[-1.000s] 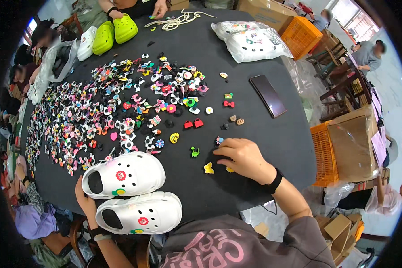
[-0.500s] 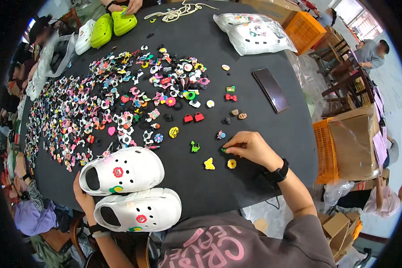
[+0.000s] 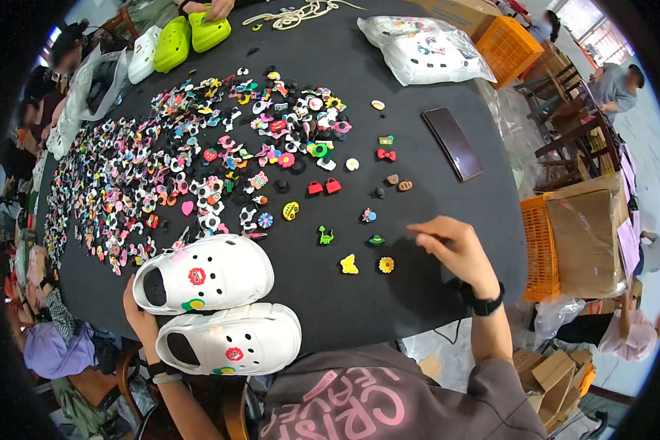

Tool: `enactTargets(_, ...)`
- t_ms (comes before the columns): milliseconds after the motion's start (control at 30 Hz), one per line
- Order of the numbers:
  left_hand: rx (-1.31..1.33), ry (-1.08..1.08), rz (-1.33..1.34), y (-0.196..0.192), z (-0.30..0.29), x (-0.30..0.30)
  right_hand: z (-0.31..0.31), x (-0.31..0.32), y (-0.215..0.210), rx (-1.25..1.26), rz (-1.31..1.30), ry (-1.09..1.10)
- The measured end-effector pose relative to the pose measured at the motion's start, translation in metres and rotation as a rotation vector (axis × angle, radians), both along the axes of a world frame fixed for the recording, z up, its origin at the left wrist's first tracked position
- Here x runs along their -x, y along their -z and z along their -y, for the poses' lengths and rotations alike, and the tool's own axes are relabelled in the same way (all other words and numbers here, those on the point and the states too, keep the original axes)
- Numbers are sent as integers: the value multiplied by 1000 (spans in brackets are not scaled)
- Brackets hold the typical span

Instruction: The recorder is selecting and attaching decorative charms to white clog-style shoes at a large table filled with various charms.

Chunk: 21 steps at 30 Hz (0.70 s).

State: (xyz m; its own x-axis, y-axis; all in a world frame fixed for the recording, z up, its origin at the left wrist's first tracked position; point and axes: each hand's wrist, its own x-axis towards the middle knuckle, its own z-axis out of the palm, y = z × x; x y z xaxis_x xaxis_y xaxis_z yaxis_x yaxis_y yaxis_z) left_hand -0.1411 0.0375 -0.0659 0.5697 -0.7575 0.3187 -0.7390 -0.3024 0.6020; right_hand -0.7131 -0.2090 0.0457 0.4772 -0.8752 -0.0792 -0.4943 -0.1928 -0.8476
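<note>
Two white clogs, the upper one and the lower one, lie side by side at the near left, each bearing a red round charm. My left hand holds them at the heel end, with its fingers partly hidden behind the upper clog. Above the table, my right hand is empty, its thumb and index finger apart. To its left lies a green hat-shaped charm. Close by are a sunflower charm, a yellow butterfly charm, a green dinosaur charm and a small blue-and-pink charm.
A wide heap of mixed shoe charms covers the table's left side. A phone and a bagged pair of white clogs lie at right and far right. Another person's hand touches green clogs at the far left.
My right hand has let go of the green hat charm, which now rests on the table, and has drawn back to the right. My left hand stays on the clogs.
</note>
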Motion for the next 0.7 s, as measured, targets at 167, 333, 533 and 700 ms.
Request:
enactTargets(167,12,24,-56,4,-3,-4,-47,12,-13,-110,60,-156)
enactTargets(333,29,12,-22,5,-4,-6,-77,4,-4,-331,131,-88)
enactTargets(533,-38,30,89,4,0,-4,-41,0,-41,188,-70,-89)
enactTargets(700,51,0,-41,6,-7,-6,16,-32,-66,530,-359,-199)
